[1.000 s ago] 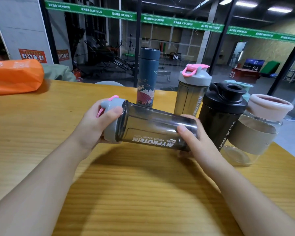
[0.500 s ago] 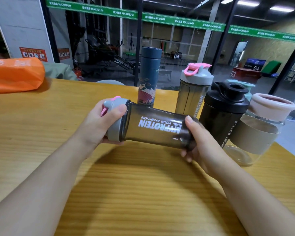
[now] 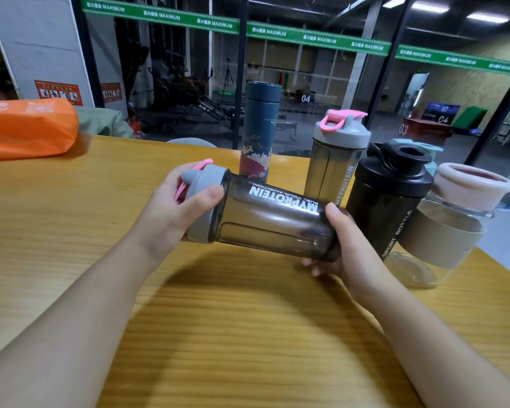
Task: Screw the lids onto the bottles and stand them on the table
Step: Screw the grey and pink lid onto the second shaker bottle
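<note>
I hold a smoky grey shaker bottle (image 3: 271,222) on its side above the wooden table (image 3: 71,219), its white lettering facing up. My left hand (image 3: 174,207) grips its grey lid (image 3: 202,198), which has a pink flip cap, thumb across the rim. My right hand (image 3: 345,245) grips the bottle's base end, fingers curled under it. Upright behind stand a dark blue flask (image 3: 259,134), a second grey shaker with a pink-capped lid (image 3: 336,160), a black sport bottle (image 3: 389,198) and a clear glass jar with a beige sleeve and pink lid (image 3: 454,222).
An orange bag (image 3: 27,128) lies at the table's far left. A teal-lidded bottle (image 3: 430,157) peeks from behind the black one. Glass partitions run along the far table edge; the table's right edge falls away near the jar.
The held bottle has been rotated about its long axis, so the lettering moved from the near side to the top. Both hands kept their places on lid and base.
</note>
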### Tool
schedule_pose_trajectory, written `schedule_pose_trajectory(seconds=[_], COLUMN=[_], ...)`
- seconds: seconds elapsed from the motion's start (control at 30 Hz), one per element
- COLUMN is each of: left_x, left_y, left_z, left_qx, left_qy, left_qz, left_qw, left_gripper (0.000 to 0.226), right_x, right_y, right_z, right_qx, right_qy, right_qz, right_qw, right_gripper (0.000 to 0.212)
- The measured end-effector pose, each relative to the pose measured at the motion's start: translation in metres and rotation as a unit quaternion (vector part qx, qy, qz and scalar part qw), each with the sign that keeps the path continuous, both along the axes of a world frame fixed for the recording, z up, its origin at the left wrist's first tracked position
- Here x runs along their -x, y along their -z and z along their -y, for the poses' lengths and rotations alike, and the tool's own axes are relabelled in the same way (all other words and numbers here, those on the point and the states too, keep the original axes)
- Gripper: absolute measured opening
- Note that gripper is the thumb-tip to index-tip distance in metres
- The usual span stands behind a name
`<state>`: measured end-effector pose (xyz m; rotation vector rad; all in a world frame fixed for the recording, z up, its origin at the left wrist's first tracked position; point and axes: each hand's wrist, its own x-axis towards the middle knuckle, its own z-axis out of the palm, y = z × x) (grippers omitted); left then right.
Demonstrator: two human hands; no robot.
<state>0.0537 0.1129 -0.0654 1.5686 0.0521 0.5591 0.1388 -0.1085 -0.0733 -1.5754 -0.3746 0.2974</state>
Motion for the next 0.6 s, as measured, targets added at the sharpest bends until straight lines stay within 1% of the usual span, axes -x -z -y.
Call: schedule_pose_trajectory(seconds=[0.07,0.1,0.2,0.23,0.3,0.4,0.5,0.53,0.6], left_x=[0.0016,0.0025,0.0047,0.0052,0.0043,0.0013,-0.0007,-0.0012,-0.0010], left_y=[-0.0017,-0.0029,-0.0060,-0.0065,-0.0055,-0.0032,-0.0019,-0.0016,-0.0007], left_z=[0.0004,0.0012,0.0024,0.0032,0.0036,0.0029,0.0018,0.0021,0.0029], left_qx=[0.033,0.048,0.096,0.113,0.127,0.121,0.100,0.087,0.063], left_qy=[0.009,0.015,0.035,0.042,0.043,0.034,0.016,0.012,0.009], left_qz=[-0.042,-0.068,-0.153,-0.176,-0.201,-0.192,-0.157,-0.142,-0.106], left_qw=[0.999,0.996,0.983,0.977,0.970,0.973,0.982,0.986,0.992], left_gripper=[0.066,0.065,0.044,0.041,0.044,0.050,0.060,0.062,0.067], right_x=[0.0034,0.0051,0.0088,0.0092,0.0097,0.0089,0.0030,0.0013,0.0005], right_y=[-0.0018,-0.0025,-0.0022,-0.0016,-0.0008,-0.0013,-0.0011,-0.0002,0.0012], right_z=[0.0012,0.0025,0.0056,0.0060,0.0053,0.0032,0.0002,-0.0007,-0.0023], right_qx=[-0.008,-0.017,-0.038,-0.043,-0.038,-0.002,0.039,0.043,0.036], right_qy=[0.003,0.000,-0.017,-0.019,-0.015,0.006,0.029,0.033,0.037], right_qz=[0.054,0.078,0.134,0.143,0.144,0.121,0.081,0.054,-0.017], right_qw=[0.998,0.997,0.990,0.989,0.989,0.993,0.995,0.997,0.999], right_gripper=[0.029,0.030,0.048,0.050,0.048,0.040,0.027,0.028,0.039])
